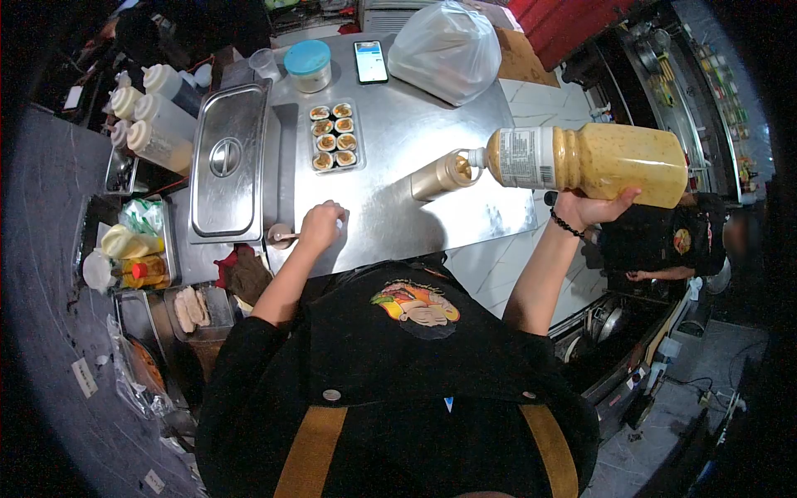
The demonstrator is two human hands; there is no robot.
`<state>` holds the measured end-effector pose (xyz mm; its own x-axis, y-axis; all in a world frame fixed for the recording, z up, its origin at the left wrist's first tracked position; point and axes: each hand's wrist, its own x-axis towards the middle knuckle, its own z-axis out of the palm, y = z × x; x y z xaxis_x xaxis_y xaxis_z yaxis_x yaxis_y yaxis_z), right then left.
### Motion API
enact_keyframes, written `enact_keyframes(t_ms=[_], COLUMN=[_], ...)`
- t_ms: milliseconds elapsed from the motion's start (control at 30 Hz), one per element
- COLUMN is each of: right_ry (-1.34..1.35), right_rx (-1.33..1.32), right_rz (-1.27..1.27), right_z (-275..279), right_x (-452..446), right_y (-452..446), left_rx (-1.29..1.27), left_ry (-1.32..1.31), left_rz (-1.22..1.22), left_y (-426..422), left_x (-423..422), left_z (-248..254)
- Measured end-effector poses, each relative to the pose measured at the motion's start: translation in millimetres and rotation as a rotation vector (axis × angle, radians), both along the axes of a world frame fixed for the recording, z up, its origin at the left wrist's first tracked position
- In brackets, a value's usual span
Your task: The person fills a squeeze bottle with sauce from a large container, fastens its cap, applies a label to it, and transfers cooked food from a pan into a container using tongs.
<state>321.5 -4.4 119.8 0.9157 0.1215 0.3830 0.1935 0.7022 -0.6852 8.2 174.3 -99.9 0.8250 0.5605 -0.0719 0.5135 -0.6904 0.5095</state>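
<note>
Gripping from underneath, the right hand (598, 209) is closed against the big sauce bottle (614, 162), its palm below the plastic; some fingers are hidden behind it. All places here are given from the roll tray (336, 171), which holds eight cut rolls in two columns. The big sauce bottle is well to the right of that tray, raised off the tabletop (382, 228). It lies tipped on its side, its long axis running nearly straight left to right, with the neck pointing left, toward the tray, and the broad base pointing right. Its neck meets the open mouth of a squeeze bottle (430, 180), though whether the two touch I cannot tell. The squeeze bottle stands on the tabletop to the right of the tray and slightly nearer the person, with yellow sauce showing at its mouth.

Nearer the person than the tray, the left hand (322, 226) rests by the tabletop's edge, fingers curled; something small and pale shows beside them, and I cannot tell whether the grip pinches it. Left of the tray sits a lidded steel pan (224, 195). Beyond the tray are a phone (371, 62) and a blue-lidded tub (307, 62).
</note>
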Motion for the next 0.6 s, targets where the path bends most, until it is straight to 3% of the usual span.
enact_keyframes(t_ms=[600], right_ry=[0.033], right_rx=[0.008], right_rz=[-0.044], right_z=[-3.6], right_x=[0.2], right_y=[-4.5], left_rx=[-0.005], left_ry=[0.017], left_rz=[-0.003], left_y=[0.4], left_x=[0.0], left_z=[-1.1])
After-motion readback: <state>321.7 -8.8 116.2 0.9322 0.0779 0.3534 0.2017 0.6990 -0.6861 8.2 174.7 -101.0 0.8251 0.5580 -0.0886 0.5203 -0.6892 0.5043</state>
